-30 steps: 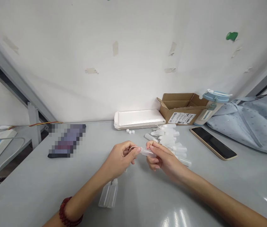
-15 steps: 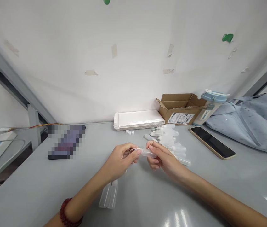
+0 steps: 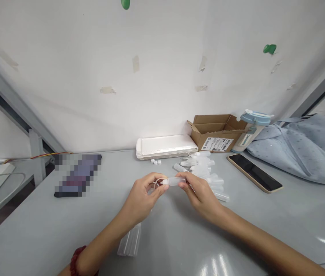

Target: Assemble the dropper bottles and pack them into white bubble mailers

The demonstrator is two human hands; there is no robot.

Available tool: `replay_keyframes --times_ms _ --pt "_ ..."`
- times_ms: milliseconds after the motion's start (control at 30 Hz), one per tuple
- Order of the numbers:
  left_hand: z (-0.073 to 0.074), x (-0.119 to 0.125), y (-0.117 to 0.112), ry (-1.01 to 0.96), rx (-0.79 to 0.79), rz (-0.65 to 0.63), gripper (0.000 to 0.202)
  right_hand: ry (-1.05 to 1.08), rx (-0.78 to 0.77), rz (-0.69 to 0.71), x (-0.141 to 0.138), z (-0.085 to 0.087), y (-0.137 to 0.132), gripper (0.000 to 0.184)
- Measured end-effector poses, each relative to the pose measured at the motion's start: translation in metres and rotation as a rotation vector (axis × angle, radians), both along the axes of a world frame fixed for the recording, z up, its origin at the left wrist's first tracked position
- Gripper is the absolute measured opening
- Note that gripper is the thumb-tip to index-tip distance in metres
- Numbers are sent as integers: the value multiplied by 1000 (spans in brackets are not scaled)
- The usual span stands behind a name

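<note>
My right hand (image 3: 198, 193) pinches a small clear plastic bottle (image 3: 175, 181) held sideways above the grey table (image 3: 36, 230). At the bottle's left end, my left hand (image 3: 143, 195) closes its fingertips on the white cap (image 3: 165, 181). The two hands meet at mid table. Just behind my right hand lies a pile of several similar clear bottles (image 3: 205, 168). Under my left forearm a few more clear bottles (image 3: 129, 241) lie side by side.
Three loose white caps (image 3: 156, 162) lie near a flat white tray (image 3: 166, 145) at the wall. An open cardboard box (image 3: 214, 132), a lidded cup (image 3: 250, 130), a phone (image 3: 254, 172) and a blue cloth bag (image 3: 297, 153) are at the right. A blurred dark object (image 3: 77, 174) lies left.
The hands stay joined on the bottle, which has turned slightly more level. The view has shifted a little, so everything sits slightly lower-left in the frame.
</note>
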State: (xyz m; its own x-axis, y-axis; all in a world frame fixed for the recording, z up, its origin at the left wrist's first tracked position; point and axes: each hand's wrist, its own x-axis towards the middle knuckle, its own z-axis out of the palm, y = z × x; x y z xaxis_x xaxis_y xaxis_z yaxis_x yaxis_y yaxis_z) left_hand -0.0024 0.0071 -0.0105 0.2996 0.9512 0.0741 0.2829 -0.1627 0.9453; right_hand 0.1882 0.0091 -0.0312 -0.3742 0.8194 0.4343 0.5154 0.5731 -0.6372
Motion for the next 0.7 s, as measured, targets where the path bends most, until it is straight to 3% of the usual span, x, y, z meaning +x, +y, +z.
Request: replay_keyframes --times_ms 400,533,700 --pt "-2 -3 2 15 -145 -123 41 -47 271 -12 -1 -7 1 20" --pt "0 -2 0 -5 -208 -139 44 -43 248 -8 0 -5 0 20" --pt "4 0 -6 110 -59 -65 39 -37 136 -24 2 -3 -3 21"
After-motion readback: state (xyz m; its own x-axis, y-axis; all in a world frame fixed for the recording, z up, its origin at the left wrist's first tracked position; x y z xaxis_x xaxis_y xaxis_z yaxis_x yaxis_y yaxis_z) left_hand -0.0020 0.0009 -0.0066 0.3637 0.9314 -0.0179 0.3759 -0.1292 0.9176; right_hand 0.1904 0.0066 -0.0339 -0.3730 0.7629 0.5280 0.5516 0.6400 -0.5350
